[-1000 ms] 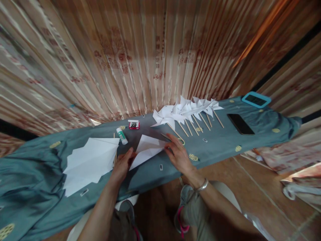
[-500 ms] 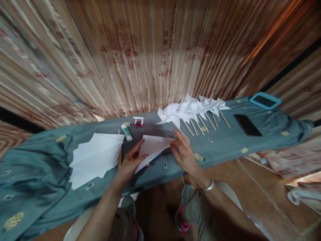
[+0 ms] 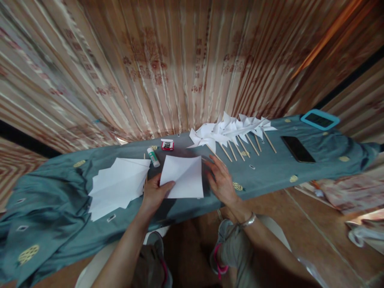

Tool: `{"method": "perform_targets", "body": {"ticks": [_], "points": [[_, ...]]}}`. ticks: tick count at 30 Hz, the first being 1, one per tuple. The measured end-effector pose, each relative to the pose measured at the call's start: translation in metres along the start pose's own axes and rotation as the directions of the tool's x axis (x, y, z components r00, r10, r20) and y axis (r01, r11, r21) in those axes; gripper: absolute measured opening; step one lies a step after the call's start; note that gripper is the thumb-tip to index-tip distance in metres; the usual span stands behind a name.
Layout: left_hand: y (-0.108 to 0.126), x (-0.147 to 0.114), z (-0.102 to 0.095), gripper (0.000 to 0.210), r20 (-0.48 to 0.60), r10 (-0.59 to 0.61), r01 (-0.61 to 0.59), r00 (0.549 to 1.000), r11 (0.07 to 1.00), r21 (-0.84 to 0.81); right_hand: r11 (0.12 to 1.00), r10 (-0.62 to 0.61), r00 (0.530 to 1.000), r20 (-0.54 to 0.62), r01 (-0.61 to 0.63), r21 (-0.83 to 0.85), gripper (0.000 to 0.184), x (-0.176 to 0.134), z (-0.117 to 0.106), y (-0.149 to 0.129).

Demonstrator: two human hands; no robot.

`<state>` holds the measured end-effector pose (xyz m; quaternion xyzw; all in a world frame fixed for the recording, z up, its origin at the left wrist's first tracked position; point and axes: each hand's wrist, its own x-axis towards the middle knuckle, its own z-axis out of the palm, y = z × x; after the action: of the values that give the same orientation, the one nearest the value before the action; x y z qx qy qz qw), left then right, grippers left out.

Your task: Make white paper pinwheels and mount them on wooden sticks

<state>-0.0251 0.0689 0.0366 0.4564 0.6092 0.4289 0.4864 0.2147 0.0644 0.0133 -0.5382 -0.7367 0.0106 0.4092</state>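
Observation:
My left hand (image 3: 156, 190) pinches the lower left edge of a square sheet of white paper (image 3: 184, 176), thumb on top. The sheet is opened out, with a diagonal crease across it. Just right of the paper is my right hand (image 3: 220, 178), fingers curled and apart from the sheet. A slim, pointed metal tool that looks like scissors (image 3: 206, 161) shows at its fingertips, mostly hidden by the hand. To the left lies a fanned stack of white paper sheets (image 3: 118, 186), partly covering thin wooden sticks (image 3: 144, 156).
Behind the stack lies a glue stick (image 3: 153, 157), near a small open red box (image 3: 167, 145) of small dark items. Several white paper pinwheels (image 3: 210, 134) on sticks lie along the back right. A black phone (image 3: 298, 149) and a blue-framed device (image 3: 320, 119) are farther right on the green cloth (image 3: 264, 176).
The paper was folded into a triangle between both hands; now it is unfolded into a square. My right hand has come off the paper, while my left still grips it.

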Motion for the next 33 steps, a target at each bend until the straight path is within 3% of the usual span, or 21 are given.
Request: {"method": "perform_targets", "body": {"ticks": [6, 19, 22, 25, 27, 29, 31, 33], "points": [[0.011, 0.002, -0.005, 0.054, -0.147, 0.090, -0.100, 0.985, 0.993, -0.061, 0.962, 0.131, 0.987, 0.092, -0.104, -0.254, 0.031, -0.002, 0.003, 0.024], [0.014, 0.008, -0.013, 0.053, -0.208, 0.160, -0.177, 0.965, 0.982, -0.070, 0.890, 0.266, 0.929, 0.258, -0.134, -0.435, 0.025, -0.001, -0.020, 0.028], [0.015, 0.012, -0.018, 0.052, -0.253, 0.168, -0.188, 0.953, 0.981, -0.054, 0.910, 0.330, 0.901, 0.283, -0.223, -0.350, 0.027, -0.001, -0.025, 0.021], [0.017, 0.015, -0.023, 0.052, -0.291, 0.196, -0.213, 0.936, 0.977, -0.028, 0.897, 0.427, 0.859, 0.281, -0.442, -0.012, 0.021, -0.002, -0.025, 0.013], [0.017, 0.017, -0.025, 0.052, -0.310, 0.213, -0.230, 0.926, 0.973, -0.021, 0.738, 0.501, 0.795, 0.343, -0.599, 0.310, 0.026, -0.001, -0.025, 0.009], [0.018, 0.018, -0.026, 0.052, -0.329, 0.211, -0.235, 0.920, 0.971, -0.034, 0.454, 0.544, 0.702, 0.459, -0.707, 0.542, 0.039, 0.001, -0.025, 0.006], [0.019, 0.020, -0.025, 0.051, -0.345, 0.197, -0.231, 0.918, 0.971, -0.059, 0.195, 0.534, 0.613, 0.582, -0.760, 0.620, 0.049, 0.003, -0.025, 0.001], [0.021, 0.022, -0.024, 0.047, -0.361, 0.189, -0.231, 0.913, 0.970, -0.077, 0.057, 0.491, 0.573, 0.656, -0.773, 0.632, 0.048, 0.004, -0.026, -0.004]]}}
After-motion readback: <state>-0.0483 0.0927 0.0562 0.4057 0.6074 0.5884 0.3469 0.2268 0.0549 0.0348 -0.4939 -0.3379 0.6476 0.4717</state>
